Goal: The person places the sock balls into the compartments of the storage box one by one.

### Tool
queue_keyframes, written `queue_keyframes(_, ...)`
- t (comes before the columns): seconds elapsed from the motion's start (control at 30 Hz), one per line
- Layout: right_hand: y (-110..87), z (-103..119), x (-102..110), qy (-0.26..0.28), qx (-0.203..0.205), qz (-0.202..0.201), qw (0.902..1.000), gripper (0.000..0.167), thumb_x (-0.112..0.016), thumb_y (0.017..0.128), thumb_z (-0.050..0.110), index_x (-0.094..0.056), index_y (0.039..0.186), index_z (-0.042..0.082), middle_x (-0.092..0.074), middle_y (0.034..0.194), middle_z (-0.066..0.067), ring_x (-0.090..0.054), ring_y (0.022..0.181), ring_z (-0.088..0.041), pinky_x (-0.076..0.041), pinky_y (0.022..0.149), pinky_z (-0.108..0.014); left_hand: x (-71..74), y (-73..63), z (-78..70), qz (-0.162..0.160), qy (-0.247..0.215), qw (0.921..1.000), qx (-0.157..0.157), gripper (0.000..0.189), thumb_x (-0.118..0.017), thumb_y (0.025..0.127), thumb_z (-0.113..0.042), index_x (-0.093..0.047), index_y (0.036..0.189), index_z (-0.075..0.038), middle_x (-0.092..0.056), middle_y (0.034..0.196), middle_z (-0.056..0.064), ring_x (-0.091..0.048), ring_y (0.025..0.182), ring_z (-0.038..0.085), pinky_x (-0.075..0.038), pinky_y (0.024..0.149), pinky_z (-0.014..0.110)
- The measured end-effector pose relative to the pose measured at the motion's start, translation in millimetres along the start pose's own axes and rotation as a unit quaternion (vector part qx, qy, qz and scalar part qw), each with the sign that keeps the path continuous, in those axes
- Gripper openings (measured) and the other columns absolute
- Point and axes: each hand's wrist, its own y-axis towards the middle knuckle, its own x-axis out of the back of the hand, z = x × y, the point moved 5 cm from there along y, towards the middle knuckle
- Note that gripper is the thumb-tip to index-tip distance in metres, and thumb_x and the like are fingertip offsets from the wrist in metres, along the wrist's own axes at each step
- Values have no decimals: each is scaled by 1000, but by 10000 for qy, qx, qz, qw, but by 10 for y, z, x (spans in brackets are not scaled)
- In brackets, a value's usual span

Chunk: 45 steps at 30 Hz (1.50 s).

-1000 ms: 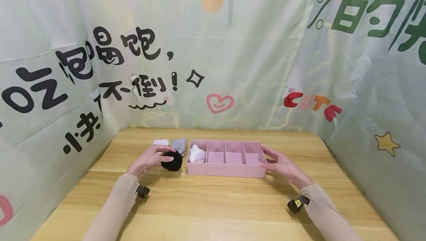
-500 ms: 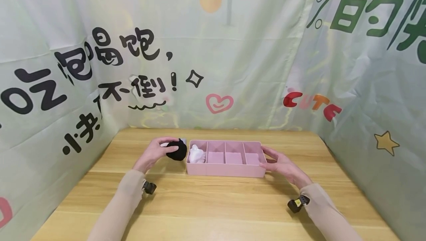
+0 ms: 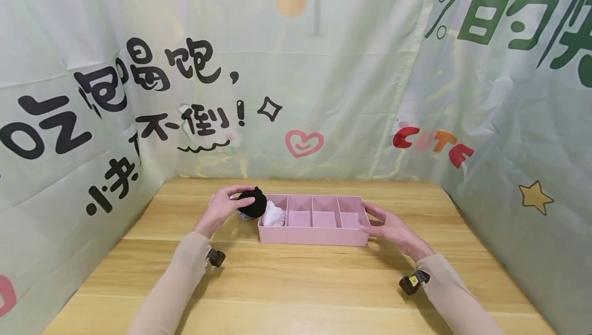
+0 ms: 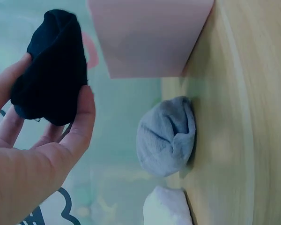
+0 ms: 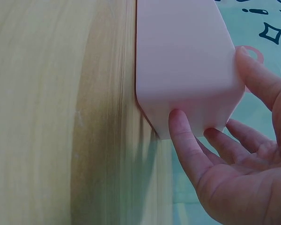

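Note:
In my left hand I hold a black rolled-up sock between thumb and fingers, raised at the left end of the pink divided box. A grey rolled-up sock lies on the table below it, with a white rolled-up sock close by; the hand and black sock mostly hide both in the head view. Another white sock bundle sits in the box's leftmost compartment. My right hand grips the box's right end, fingertips against its wall and rim.
The wooden table extends in front of the box. Patterned cloth hangs behind the table and along both sides. The box's other compartments show bare pink floors. A small camera is strapped at each wrist.
My left hand has carried the black sock upward and to the right, from in front of the other socks to the box's left end. The right hand stays on the box.

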Motion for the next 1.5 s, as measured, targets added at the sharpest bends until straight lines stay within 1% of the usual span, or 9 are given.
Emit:
queue_keyframes(0.23, -1, 6, -13, 62, -1, -1, 10000, 83, -70, 91, 14, -19, 157, 7, -16, 163, -18, -28, 142, -47, -44, 106, -47, -128, 15, -44, 76, -400, 9991, -133, 43, -79, 83, -15, -67, 124, -9, -61, 134, 12, -58, 121, 28, -50, 92, 25)
queue_keyframes(0.43, -9, 15, -17, 60, -7, -6, 10000, 84, -71, 91, 15, -20, 157, 8, -16, 163, -18, -28, 142, -47, -44, 106, -47, -205, 24, -91, 140, -391, 9991, -63, 43, -78, 84, -12, -66, 125, -9, -58, 137, 12, -57, 123, 31, -50, 96, 32)
queue_keyframes(0.6, -16, 17, -12, 54, -8, 22, 10000, 85, -71, 90, 16, -19, 157, 7, -15, 163, -18, -27, 142, -47, -45, 105, -46, -272, 23, -159, 64, -328, 9994, -35, 45, -77, 84, -10, -65, 127, -8, -56, 140, 14, -56, 125, 35, -50, 95, 33)
queue_keyframes(0.73, -19, 9, -11, 69, -4, 29, 10000, 85, -71, 90, 15, -18, 157, 6, -15, 163, -19, -27, 142, -48, -45, 105, -46, -369, 37, -142, -33, -328, 9994, -131, 45, -77, 85, -10, -65, 128, -8, -56, 140, 14, -57, 123, 36, -52, 89, 30)
queue_keyframes(0.93, -23, -1, -15, 3, 5, 46, 10000, 85, -71, 91, 16, -18, 157, 7, -14, 163, -19, -28, 142, -48, -45, 105, -47, -486, 48, -113, -291, -221, 9985, -419, 40, -79, 83, -15, -69, 122, -12, -62, 134, 9, -58, 123, 33, -48, 98, 37)
queue_keyframes(1.07, -22, -1, -9, 48, 35, 26, 10000, 83, -70, 91, 14, -19, 157, 7, -15, 163, -18, -29, 142, -47, -46, 104, -45, -567, 54, -117, -357, -245, 9981, -448, 37, -79, 83, -15, -72, 119, -15, -64, 131, 7, -60, 120, 31, -50, 97, 37)
queue_keyframes(1.33, -13, 0, -7, 110, 19, 17, 9999, 84, -70, 91, 13, -19, 156, 6, -14, 163, -18, -29, 142, -47, -46, 104, -44, -676, 58, -115, -182, -333, 9986, -365, 36, -79, 83, -19, -72, 119, -20, -64, 131, 3, -64, 113, 26, -55, 88, 32)
queue_keyframes(1.43, -3, 1, -7, 71, 25, 15, 10000, 82, -68, 92, 11, -19, 157, 6, -14, 163, -18, -29, 142, -47, -47, 104, -44, -705, 56, -135, -139, -400, 9980, -462, 37, -78, 84, -17, -71, 120, -18, -63, 133, 4, -63, 115, 26, -54, 91, 34)
queue_keyframes(1.5, 2, 1, -7, 69, 26, 19, 10000, 82, -68, 92, 11, -19, 157, 7, -14, 163, -18, -29, 142, -47, -47, 104, -44, -728, 53, -155, -124, -464, 9974, -543, 36, -77, 85, -14, -70, 120, -15, -63, 132, 7, -62, 118, 26, -52, 97, 37)
